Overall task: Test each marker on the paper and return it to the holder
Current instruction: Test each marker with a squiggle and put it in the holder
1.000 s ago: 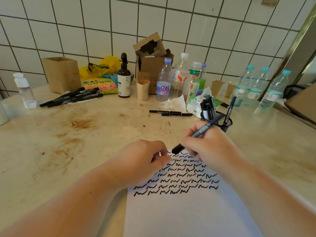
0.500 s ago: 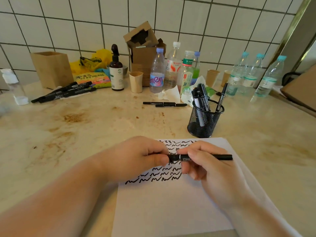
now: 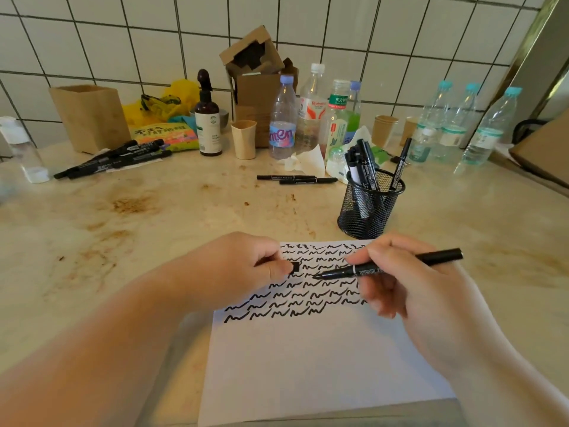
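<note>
My right hand (image 3: pixel 406 282) grips a thin black marker (image 3: pixel 431 257), held nearly level with its bare tip pointing left above the paper. My left hand (image 3: pixel 243 266) pinches the marker's small black cap (image 3: pixel 295 268), a short gap from the tip. The white paper (image 3: pixel 308 359) lies under both hands, its upper half covered with rows of black squiggles. Just beyond the sheet stands a black mesh holder (image 3: pixel 371 208) with several black markers in it. Two more markers (image 3: pixel 295 179) lie flat on the counter behind the paper.
A pile of thicker black markers (image 3: pixel 114 160) lies at the back left by a cardboard box (image 3: pixel 90 117). A dark pump bottle (image 3: pixel 209 118), paper cup (image 3: pixel 244 138), crumpled tissue (image 3: pixel 303 161) and several water bottles (image 3: pixel 480 127) line the tiled wall. The counter (image 3: pixel 154 217) is stained.
A second ago my right hand was writing squiggles. Then both hands held the marker level, and now the cap is off in my left hand, the tip bare.
</note>
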